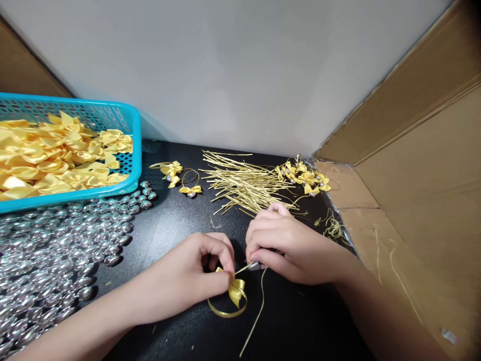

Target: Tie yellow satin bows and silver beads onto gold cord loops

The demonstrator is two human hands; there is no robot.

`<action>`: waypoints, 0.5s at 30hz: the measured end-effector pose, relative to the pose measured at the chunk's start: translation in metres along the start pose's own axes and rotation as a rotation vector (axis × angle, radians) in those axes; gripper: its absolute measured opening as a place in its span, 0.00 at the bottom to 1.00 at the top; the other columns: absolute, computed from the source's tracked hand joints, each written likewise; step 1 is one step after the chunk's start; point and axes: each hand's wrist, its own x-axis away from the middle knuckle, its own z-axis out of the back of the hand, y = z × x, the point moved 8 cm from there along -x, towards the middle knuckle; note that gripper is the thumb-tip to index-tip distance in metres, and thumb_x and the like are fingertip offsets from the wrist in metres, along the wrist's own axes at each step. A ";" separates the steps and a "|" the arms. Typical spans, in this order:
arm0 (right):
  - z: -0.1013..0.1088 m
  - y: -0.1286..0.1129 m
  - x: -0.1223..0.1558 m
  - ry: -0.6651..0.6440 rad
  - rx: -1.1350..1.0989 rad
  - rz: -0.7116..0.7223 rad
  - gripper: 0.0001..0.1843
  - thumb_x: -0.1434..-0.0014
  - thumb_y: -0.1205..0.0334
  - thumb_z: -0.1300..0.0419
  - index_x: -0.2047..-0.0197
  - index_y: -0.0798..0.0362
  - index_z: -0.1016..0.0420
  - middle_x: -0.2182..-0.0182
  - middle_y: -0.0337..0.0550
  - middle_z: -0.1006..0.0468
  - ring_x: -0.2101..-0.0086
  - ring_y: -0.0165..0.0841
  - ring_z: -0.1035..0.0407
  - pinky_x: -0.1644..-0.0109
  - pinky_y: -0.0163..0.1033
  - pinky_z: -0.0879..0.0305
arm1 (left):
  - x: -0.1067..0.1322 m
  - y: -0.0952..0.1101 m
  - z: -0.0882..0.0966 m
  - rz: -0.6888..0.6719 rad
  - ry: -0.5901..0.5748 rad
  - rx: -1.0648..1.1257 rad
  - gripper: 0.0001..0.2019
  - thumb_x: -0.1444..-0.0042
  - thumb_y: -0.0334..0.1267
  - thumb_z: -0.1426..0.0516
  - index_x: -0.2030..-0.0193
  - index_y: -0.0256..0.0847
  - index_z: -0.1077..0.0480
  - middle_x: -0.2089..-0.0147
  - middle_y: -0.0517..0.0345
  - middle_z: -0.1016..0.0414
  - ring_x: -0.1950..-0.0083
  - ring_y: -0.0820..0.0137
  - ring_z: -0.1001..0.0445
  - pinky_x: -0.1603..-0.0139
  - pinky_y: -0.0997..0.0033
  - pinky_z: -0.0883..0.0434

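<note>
My left hand [203,268] is closed in a pinch on a yellow ribbon bow [236,292], just above the black tabletop. From the bow hangs a loop of flat gold cord [228,315]. A thin strand runs from my left fingertips to my right hand [280,245], which is closed, thumb against curled fingers, at the strand's other end. Beside that thumb shows a small pale, shiny piece [254,264], mostly hidden by the fingers; I cannot tell what it is. A loose gold strand [259,313] trails down over the table below my right hand.
A blue basket [137,145] of yellow bows [60,155] stands at left, behind many silver beads [75,245]. Cut gold cords [244,183] lie in a pile at the back. Finished-looking bows with beads [304,175] lie right, two more [191,190] left. Cardboard [421,150] borders the right.
</note>
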 end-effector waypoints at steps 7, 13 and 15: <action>0.000 -0.003 0.002 -0.033 -0.087 0.003 0.08 0.38 0.70 0.49 0.64 0.52 0.29 0.66 0.38 0.25 0.61 0.31 0.38 0.49 0.44 0.55 | -0.001 0.002 0.000 -0.013 -0.002 0.011 0.05 0.51 0.31 0.44 0.76 0.40 0.30 0.69 0.64 0.30 0.67 0.74 0.34 0.67 0.75 0.38; -0.001 -0.003 0.002 -0.022 -0.111 0.014 0.07 0.39 0.69 0.47 0.65 0.53 0.29 0.67 0.38 0.25 0.62 0.31 0.38 0.50 0.44 0.54 | -0.001 0.003 -0.001 -0.003 -0.014 0.012 0.05 0.52 0.30 0.44 0.77 0.39 0.30 0.69 0.64 0.30 0.68 0.75 0.34 0.68 0.76 0.38; -0.001 -0.003 0.002 -0.021 -0.104 0.023 0.07 0.39 0.69 0.46 0.66 0.53 0.29 0.68 0.37 0.24 0.62 0.30 0.38 0.50 0.44 0.54 | -0.001 0.002 -0.001 -0.008 -0.015 0.014 0.05 0.52 0.30 0.44 0.77 0.39 0.30 0.69 0.64 0.30 0.68 0.74 0.34 0.68 0.76 0.38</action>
